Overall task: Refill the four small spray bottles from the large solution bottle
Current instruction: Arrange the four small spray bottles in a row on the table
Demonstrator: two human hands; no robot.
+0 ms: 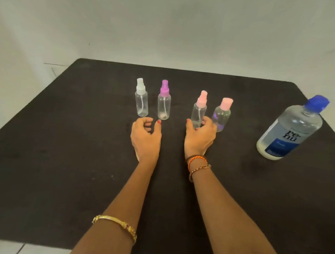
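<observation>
- The right hand (199, 137) holds the third small spray bottle (199, 111), the one with a pink top
- The left hand (145, 138) lies loosely curled on the bench (62, 139), holding nothing, just before the purple-top bottle (164, 102)
- The large solution bottle (291, 128) stands far right of the right hand

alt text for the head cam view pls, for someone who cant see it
A person's right hand grips a pink-capped spray bottle on a black table, while the left hand hovers loosely curled near a purple-capped one. A large blue-capped solution bottle stands far right.
</observation>
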